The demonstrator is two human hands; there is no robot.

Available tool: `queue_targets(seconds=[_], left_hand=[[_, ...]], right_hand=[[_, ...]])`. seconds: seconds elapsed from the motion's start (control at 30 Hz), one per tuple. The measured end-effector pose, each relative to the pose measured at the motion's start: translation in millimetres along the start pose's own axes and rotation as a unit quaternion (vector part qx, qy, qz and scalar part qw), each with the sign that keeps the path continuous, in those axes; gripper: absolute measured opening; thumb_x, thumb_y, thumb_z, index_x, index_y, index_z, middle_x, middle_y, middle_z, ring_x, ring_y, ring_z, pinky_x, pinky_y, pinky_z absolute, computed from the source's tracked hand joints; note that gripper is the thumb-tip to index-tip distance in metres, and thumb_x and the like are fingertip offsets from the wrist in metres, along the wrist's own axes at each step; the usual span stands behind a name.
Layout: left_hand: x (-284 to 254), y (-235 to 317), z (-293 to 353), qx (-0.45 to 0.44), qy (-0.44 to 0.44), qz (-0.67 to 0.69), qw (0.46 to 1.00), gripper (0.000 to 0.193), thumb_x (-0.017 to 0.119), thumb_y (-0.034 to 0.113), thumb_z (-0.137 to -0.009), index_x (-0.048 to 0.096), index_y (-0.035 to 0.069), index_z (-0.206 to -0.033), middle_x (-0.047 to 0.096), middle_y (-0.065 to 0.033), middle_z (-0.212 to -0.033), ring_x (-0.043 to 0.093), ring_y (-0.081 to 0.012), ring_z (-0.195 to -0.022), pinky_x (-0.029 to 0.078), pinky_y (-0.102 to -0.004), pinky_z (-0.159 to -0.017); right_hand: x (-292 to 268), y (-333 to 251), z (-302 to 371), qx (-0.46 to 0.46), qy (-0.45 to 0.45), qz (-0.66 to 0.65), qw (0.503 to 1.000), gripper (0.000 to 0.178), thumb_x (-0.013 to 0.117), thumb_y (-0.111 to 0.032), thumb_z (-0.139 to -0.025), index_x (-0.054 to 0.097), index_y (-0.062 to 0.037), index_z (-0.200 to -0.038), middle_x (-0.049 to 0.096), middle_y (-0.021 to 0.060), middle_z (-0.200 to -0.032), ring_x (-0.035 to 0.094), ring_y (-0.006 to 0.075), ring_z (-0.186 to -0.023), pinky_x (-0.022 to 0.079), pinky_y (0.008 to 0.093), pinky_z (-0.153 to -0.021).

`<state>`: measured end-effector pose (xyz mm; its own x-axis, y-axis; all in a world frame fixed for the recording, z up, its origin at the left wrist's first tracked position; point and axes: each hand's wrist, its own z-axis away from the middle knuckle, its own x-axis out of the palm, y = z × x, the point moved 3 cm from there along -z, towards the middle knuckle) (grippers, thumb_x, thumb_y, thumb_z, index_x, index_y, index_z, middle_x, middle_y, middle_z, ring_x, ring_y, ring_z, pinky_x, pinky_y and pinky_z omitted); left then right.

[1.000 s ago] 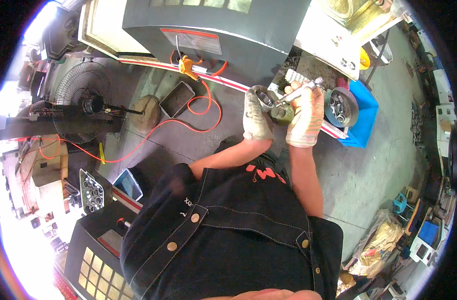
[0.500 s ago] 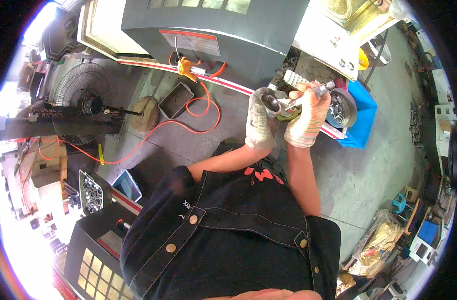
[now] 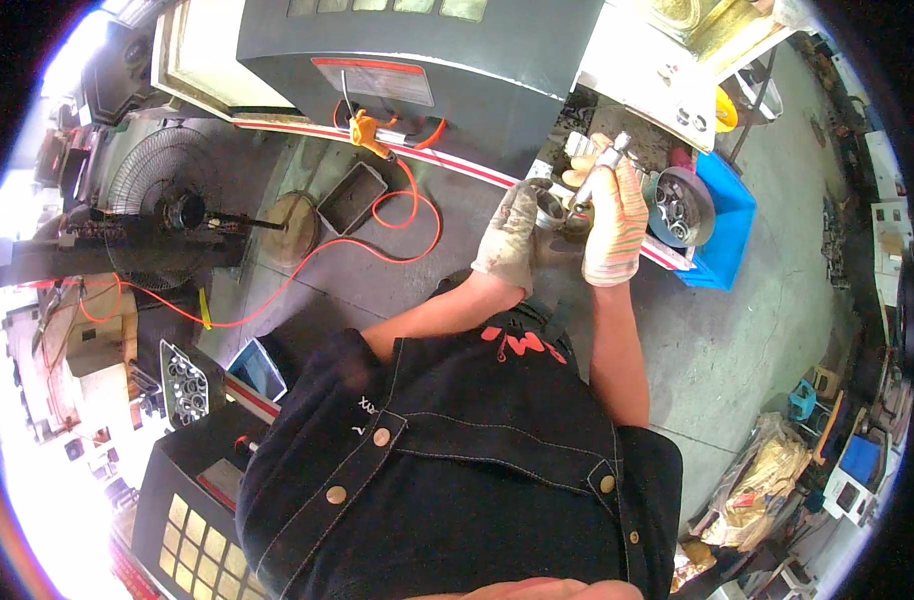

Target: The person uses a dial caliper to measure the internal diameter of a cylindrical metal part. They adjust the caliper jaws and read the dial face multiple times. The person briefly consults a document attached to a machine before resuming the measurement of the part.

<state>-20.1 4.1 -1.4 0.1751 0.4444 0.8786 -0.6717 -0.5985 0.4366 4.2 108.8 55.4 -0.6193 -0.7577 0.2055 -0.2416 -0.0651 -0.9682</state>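
Note:
My left hand (image 3: pixel 508 238), in a soiled pale glove, is closed on a grey metal ring (image 3: pixel 551 207) with a dark bore. Close beside it on the right, my right hand (image 3: pixel 615 228), in a striped work glove, grips a slim silver metal tool (image 3: pixel 610 156). The tool slants down toward the ring, its thick end up between the fingers. Whether its tip touches the ring I cannot tell. Just right of that hand stands a round grey pan (image 3: pixel 706 222) with several metal rings in it.
A blue crate (image 3: pixel 741 225) is under the pan. Ahead stands a dark machine cabinet (image 3: pixel 497 75) with an orange air gun (image 3: pixel 369 134) on its front. An orange hose (image 3: pixel 307 262) runs across the floor past a grey bin (image 3: pixel 353 200) and a fan (image 3: pixel 167 205).
My right hand has turned more upright and the tool slants more steeply. My left hand has tilted and shifted slightly left, and its ring shows less face-on.

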Motion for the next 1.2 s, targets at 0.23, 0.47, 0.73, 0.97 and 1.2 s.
queue_targets(seconds=[0.23,0.47,0.73,0.97,1.2], left_hand=[[-4.2,-2.5,-5.3,-0.04,-0.037,0.074,0.996,0.041,0.052,0.032,-0.089,0.046,0.005,-0.118,0.054,-0.0145,-0.115,0.055,-0.0341,-0.103,0.049,-0.0525,-0.082],[-3.5,0.4,-14.4,-0.053,-0.044,0.122,0.99,0.042,0.049,0.032,-0.09,0.046,-0.003,-0.114,0.051,-0.0222,-0.118,0.05,-0.0405,-0.109,0.042,-0.0556,-0.093],[-2.2,-2.2,-14.4,-0.042,-0.044,0.108,0.992,0.045,0.048,0.034,-0.09,0.045,-0.004,-0.115,0.049,-0.0228,-0.12,0.05,-0.0411,-0.109,0.041,-0.0561,-0.094],[0.4,1.2,-13.7,-0.025,-0.021,0.053,0.998,0.042,0.051,0.034,-0.089,0.044,0.001,-0.115,0.051,-0.0207,-0.117,0.052,-0.0389,-0.106,0.044,-0.0537,-0.091],[-1.4,-0.8,-11.1,0.02,-0.062,0.055,0.996,0.036,0.058,0.021,-0.086,0.044,0.004,-0.116,0.052,-0.0171,-0.115,0.053,-0.0339,-0.107,0.043,-0.0507,-0.094]], right_hand=[[-8.9,2.3,-6.0,0.028,-0.009,0.004,1.0,0.031,0.044,-0.014,-0.091,0.055,-0.0027,-0.118,0.058,0.0027,-0.076,0.052,0.0077,-0.07,0.044,0.0219,-0.066],[-9.9,0.7,-4.3,0.017,-0.004,-0.002,1.0,0.033,0.045,-0.013,-0.09,0.052,-0.0034,-0.121,0.058,0.0035,-0.076,0.053,0.0091,-0.069,0.045,0.0233,-0.067],[-17.9,13.5,-8.7,0.045,0.033,-0.062,0.996,0.034,0.057,-0.02,-0.085,0.047,-0.0026,-0.113,0.06,0.0104,-0.09,0.061,0.0191,-0.08,0.051,0.0286,-0.067],[-18.1,11.6,-3.8,0.032,0.077,-0.099,0.992,0.026,0.057,-0.012,-0.083,0.053,-0.0017,-0.106,0.061,0.0084,-0.094,0.062,0.0158,-0.081,0.048,0.0259,-0.07],[-22.1,15.5,-3.6,0.023,0.007,-0.005,1.0,0.028,0.05,-0.013,-0.088,0.055,-0.0012,-0.114,0.061,0.0093,-0.103,0.062,0.0167,-0.085,0.048,0.0259,-0.075]])
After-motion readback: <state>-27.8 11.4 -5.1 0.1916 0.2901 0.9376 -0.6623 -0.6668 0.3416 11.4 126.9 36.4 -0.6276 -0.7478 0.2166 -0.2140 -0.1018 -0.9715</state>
